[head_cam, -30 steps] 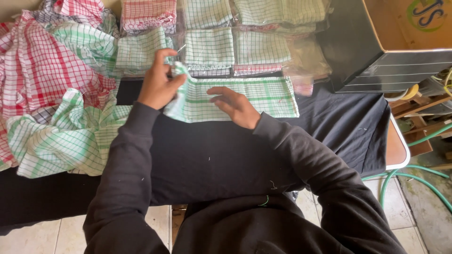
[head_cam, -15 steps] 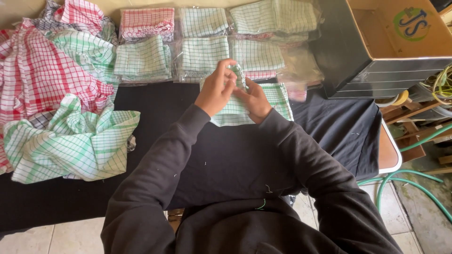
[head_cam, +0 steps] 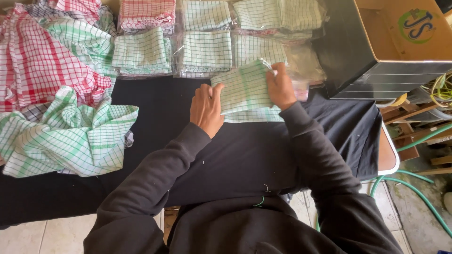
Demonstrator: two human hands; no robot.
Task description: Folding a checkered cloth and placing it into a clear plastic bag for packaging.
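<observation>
On table: black cloth cover, work happens mid-table, a bit right of centre.
Folded cloth: green-checked cloth, folded small, lies between both hands, lower layer flat on the black cover.
Left hand: left hand at cloth's left edge, fingers curled, fingertips on the edge; grip or just pressing, cannot tell.
Right hand: right hand on cloth's right upper corner, fingers closed, pinching the top fold.
Behind: bagged folded cloths in rows just past the hands.
Left side: loose green-checked pile and red-checked cloth, well apart from hands.
Right side: cardboard box.
</observation>
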